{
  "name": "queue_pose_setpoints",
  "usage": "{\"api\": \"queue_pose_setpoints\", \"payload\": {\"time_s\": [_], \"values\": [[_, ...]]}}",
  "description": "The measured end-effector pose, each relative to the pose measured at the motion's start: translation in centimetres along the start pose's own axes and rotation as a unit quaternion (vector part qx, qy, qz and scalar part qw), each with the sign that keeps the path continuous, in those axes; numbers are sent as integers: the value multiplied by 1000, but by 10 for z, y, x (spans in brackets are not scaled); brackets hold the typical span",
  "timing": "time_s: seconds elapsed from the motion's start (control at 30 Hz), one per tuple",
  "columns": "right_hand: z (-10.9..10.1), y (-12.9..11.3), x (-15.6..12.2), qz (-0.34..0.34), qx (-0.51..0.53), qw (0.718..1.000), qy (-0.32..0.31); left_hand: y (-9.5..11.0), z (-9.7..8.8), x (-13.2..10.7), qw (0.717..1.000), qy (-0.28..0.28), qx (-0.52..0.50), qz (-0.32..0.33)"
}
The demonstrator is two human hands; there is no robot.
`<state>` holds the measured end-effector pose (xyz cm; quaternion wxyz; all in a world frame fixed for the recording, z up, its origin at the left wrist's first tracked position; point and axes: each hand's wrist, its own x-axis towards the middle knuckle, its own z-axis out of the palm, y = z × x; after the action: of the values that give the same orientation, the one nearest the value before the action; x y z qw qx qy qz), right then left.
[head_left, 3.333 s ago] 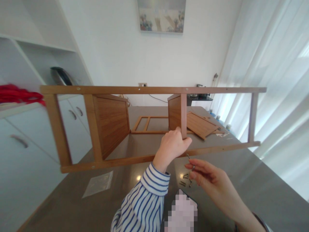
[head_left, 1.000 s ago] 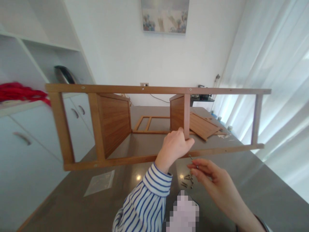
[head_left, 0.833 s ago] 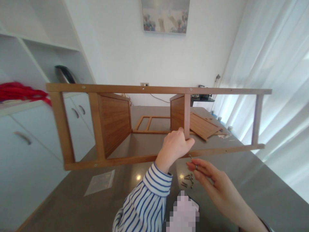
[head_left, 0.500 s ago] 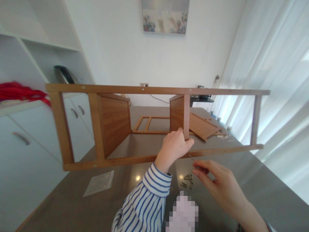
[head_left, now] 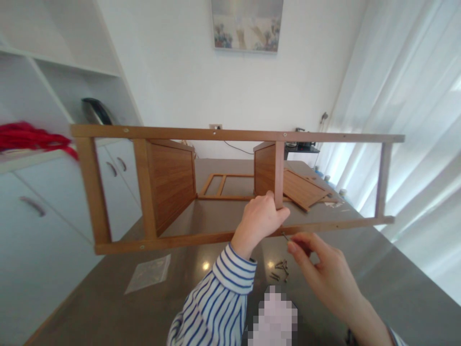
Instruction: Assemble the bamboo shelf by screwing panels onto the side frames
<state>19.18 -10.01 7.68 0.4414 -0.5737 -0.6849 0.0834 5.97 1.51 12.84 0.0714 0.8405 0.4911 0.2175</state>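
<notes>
Pinched shut between thumb and forefinger, my right grip (head_left: 324, 274) holds a small screw (head_left: 285, 236) at the lower rail, just right of centre. Loose screws (head_left: 281, 270) lie on the tabletop (head_left: 378, 269) beneath. My left grip (head_left: 261, 218) is clenched round an upright of the long wooden frame (head_left: 216, 133), which stands on edge across mid-frame. Flat panels (head_left: 302, 186) lie beyond.

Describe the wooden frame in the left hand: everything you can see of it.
The wooden frame is ladder-like, of reddish-brown wood: two long rails joined by four short crosspieces, with small screw heads showing on the rails. It is held on its long side, slightly tilted, over the grey table. Two wood-grain panels run back from the inner crosspieces. The left hand grips one inner crosspiece near the lower rail; the right hand pinches a small screw beside that rail.
</notes>
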Motion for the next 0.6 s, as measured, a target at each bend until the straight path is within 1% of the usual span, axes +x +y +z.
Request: {"api": "queue_pose_setpoints", "payload": {"time_s": [0.13,0.23,0.3,0.47,0.6], "values": [[2,2,0,53,63,996,-33,-2,2,0,1000,8,-4,4],[4,5,-1,81,98,991,-32,-1,2,0,1000,6,-5,7],[4,7,-2,76,104,991,-37,0,1,0,1000,-2,-2,4],[-2,6,-4,33,80,992,-87,1,-3,-1,1000,-16,3,-1],[-7,4,-3,14,45,994,-95,2,-3,-1,1000,-18,5,-3]]}}
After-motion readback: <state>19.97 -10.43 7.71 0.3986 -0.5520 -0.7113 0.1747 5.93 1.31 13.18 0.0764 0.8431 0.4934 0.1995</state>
